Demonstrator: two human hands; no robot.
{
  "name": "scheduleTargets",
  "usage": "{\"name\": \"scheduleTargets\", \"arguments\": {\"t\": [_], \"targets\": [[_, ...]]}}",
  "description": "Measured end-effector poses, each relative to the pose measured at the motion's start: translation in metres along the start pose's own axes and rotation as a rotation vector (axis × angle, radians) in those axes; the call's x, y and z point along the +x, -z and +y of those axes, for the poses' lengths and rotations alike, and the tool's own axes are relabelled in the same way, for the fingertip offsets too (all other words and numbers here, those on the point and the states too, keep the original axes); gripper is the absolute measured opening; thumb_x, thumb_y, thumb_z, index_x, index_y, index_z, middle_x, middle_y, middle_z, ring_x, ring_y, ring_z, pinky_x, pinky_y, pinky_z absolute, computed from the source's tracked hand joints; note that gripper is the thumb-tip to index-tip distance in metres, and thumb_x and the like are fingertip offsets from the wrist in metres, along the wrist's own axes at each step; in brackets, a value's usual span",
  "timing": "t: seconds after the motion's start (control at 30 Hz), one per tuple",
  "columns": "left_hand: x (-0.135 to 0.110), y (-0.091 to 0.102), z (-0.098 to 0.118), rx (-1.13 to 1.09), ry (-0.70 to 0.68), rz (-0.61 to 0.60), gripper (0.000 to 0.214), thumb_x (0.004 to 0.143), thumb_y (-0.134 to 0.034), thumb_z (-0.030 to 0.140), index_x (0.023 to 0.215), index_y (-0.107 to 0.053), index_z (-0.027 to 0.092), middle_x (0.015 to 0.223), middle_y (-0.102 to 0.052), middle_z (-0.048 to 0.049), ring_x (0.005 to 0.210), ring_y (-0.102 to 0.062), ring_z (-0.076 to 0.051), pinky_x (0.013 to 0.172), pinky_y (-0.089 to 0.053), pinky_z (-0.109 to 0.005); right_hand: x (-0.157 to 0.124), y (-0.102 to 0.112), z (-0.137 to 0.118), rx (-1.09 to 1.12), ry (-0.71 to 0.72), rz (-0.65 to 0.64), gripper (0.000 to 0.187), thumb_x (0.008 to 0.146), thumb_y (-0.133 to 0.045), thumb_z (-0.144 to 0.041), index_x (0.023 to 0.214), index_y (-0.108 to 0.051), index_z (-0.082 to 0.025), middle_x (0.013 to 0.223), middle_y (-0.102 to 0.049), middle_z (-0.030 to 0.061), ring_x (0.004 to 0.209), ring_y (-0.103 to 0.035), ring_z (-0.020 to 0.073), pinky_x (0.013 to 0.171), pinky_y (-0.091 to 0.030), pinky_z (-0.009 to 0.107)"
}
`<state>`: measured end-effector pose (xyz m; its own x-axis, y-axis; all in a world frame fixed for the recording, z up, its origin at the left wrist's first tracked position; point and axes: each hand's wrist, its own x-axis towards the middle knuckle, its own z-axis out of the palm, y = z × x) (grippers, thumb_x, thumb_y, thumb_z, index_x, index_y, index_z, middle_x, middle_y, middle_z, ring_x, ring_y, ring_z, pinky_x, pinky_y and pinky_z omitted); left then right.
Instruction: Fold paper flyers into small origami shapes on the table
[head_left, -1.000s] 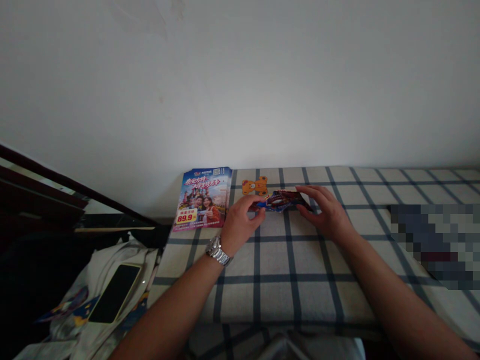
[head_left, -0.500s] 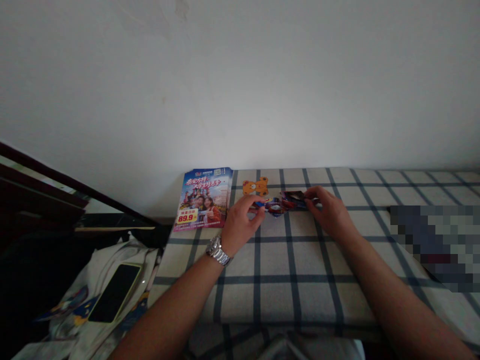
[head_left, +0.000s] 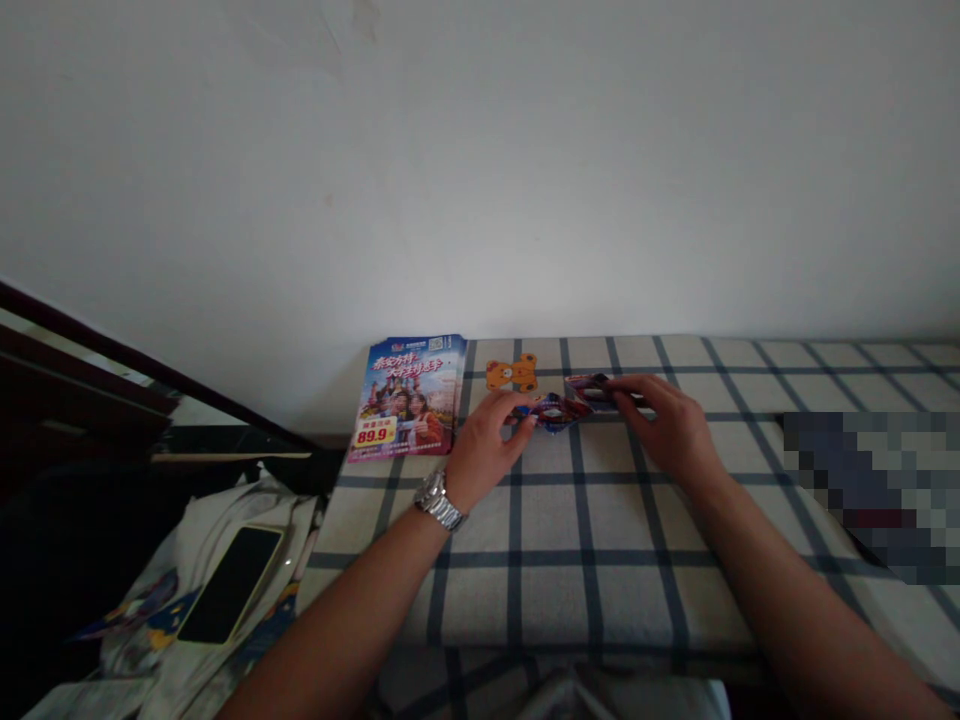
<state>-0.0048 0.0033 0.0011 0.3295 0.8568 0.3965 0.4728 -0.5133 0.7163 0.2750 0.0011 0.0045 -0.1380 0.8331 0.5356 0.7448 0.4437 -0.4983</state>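
A small folded paper piece, printed in blue, red and white, lies on the checked tablecloth near the wall. My left hand, with a metal watch on the wrist, pinches its left end. My right hand pinches the right end, where a flap is turned up. Just behind the paper sits a small orange bear-shaped card.
A stack of colourful flyers with a yellow 89.9 price tag lies at the table's left corner by the wall. Below the table on the left, a dark phone rests on printed cloth. A blurred patch covers the right.
The paper piece has been stretched out and flattened. My right hand slid to the right along it and now pinches the far flap; my left hand stayed at the left end.
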Motion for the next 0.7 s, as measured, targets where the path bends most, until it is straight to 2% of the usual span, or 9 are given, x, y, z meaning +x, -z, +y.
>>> {"name": "scheduleTargets", "arguments": {"t": [0.1, 0.27, 0.4, 0.57, 0.7], "targets": [[0.001, 0.001, 0.002, 0.022, -0.040, 0.024, 0.022, 0.098, -0.063, 0.017, 0.119, -0.067, 0.025, 0.123, -0.067, -0.0072, 0.117, -0.065, -0.023, 0.106, -0.056, -0.045, 0.000, 0.003, -0.009, 0.033, 0.076, 0.024, 0.023, 0.102, -0.058, -0.026, 0.121, -0.071, -0.028, 0.116, -0.077, 0.0073, 0.105, -0.074, 0.0263, 0.090, -0.063, 0.042], [0.003, 0.006, 0.009, 0.064, -0.114, 0.153, 0.024, 0.100, -0.062, 0.022, 0.124, -0.063, 0.025, 0.129, -0.066, -0.0069, 0.125, -0.061, -0.024, 0.113, -0.050, -0.048, -0.001, 0.005, -0.018, 0.029, 0.135, 0.066, 0.027, 0.099, -0.063, -0.025, 0.124, -0.072, -0.029, 0.120, -0.076, 0.0080, 0.106, -0.074, 0.0266, 0.093, -0.064, 0.043], [0.002, 0.008, 0.013, 0.026, -0.146, 0.176, 0.022, 0.101, -0.062, 0.024, 0.123, -0.062, 0.025, 0.122, -0.069, -0.0054, 0.117, -0.065, -0.021, 0.107, -0.053, -0.043, -0.002, 0.002, -0.021, 0.042, 0.200, 0.046, 0.029, 0.098, -0.066, -0.023, 0.126, -0.072, -0.029, 0.120, -0.076, 0.0083, 0.107, -0.074, 0.0258, 0.094, -0.064, 0.042], [0.000, 0.006, 0.012, 0.015, -0.118, 0.133, 0.024, 0.102, -0.064, 0.030, 0.125, -0.063, 0.025, 0.119, -0.070, -0.0062, 0.101, -0.069, -0.018, 0.093, -0.059, -0.036, -0.003, -0.003, -0.027, 0.086, 0.231, 0.006, 0.030, 0.098, -0.066, -0.024, 0.128, -0.071, -0.030, 0.121, -0.075, 0.0086, 0.108, -0.074, 0.0260, 0.094, -0.065, 0.043], [0.000, 0.005, 0.012, -0.007, -0.110, 0.124, 0.019, 0.103, -0.061, 0.030, 0.121, -0.064, 0.024, 0.116, -0.071, -0.0057, 0.101, -0.070, -0.017, 0.094, -0.060, -0.034, -0.003, -0.003, -0.030, 0.104, 0.241, 0.002, 0.030, 0.098, -0.068, -0.025, 0.128, -0.071, -0.029, 0.119, -0.075, 0.0098, 0.106, -0.075, 0.0258, 0.091, -0.066, 0.042]]}}
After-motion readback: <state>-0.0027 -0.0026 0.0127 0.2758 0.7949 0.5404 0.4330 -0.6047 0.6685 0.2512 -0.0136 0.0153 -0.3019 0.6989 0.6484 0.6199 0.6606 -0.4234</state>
